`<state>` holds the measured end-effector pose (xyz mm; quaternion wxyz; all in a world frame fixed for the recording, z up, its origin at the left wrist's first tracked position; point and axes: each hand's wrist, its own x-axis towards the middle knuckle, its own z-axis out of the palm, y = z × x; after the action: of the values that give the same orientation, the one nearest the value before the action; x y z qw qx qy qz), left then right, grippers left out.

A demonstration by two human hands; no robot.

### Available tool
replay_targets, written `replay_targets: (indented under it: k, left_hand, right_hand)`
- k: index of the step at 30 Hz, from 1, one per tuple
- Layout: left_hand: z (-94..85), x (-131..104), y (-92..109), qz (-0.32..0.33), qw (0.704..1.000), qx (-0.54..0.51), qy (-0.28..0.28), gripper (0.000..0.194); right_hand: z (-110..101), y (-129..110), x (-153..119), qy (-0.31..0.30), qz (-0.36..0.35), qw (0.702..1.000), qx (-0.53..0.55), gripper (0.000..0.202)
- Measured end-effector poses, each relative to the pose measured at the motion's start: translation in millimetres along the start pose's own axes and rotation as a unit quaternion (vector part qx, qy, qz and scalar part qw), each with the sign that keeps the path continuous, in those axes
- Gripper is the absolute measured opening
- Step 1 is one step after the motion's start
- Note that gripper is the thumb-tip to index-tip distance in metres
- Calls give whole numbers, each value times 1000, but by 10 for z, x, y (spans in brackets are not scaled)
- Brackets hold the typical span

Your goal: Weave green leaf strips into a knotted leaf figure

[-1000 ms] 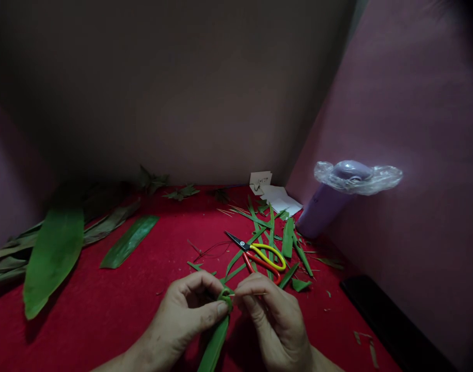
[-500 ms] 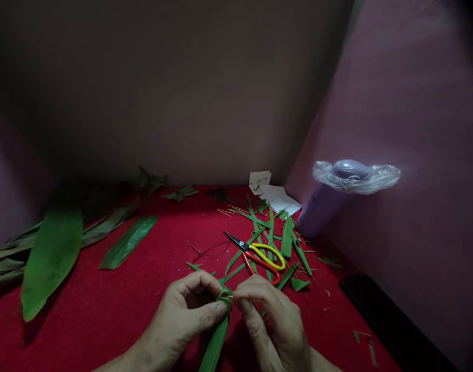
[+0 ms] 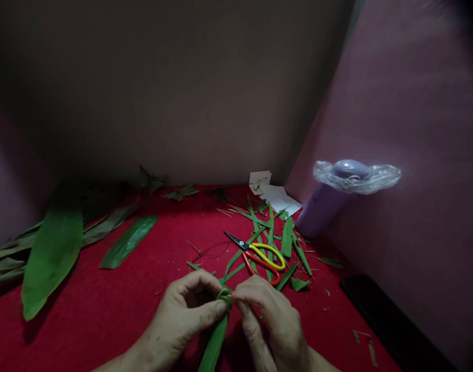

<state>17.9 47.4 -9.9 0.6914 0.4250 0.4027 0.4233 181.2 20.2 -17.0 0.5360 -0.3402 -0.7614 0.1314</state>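
"Near the front of the bright red cloth [image 3: 116, 315], what are the hands holding?"

"A long, glossy green leaf strip [image 3: 214, 343] is sitting between them, curled at its far end, its tail slanting toward the person. The left hand [image 3: 184, 312] is pinching the curl firmly, thumb against fingers. The right hand [image 3: 273, 320] is gripping a thin, pale sliver [image 3: 229, 296], probably wooden, thumb and forefinger nearly meeting, right beside the curl."

"How far along?"

"Curl is looking formed; sliver is seemingly sitting part-way in, depth hidden by fingertips. Insertion is looking unfinished."

"Cutting?"

"Black-bladed scissors with yellow and red handles [image 3: 255, 256] are lying idle among narrow green offcuts [image 3: 287, 237]."
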Motion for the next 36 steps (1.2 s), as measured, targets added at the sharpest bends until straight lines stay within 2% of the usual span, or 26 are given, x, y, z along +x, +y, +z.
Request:
replay_targets:
  k: [10,23,31,36]
  left_hand:
    - [-11,-9,-15,2,1000,8,-6,14]
    - [-13,17,-25,-12,1000,14,-2,19]
    - [-11,19,16,-22,999,18,-18,19]
    - [-43,28,-31,-29,999,16,-27,18]
  right_hand:
    - [15,-23,10,7,10,1000,0,24]
    - [18,-7,2,13,10,1000,2,23]
    - [8,-18,0,7,15,1000,14,24]
    - [3,-24,3,5,14,1000,18,25]
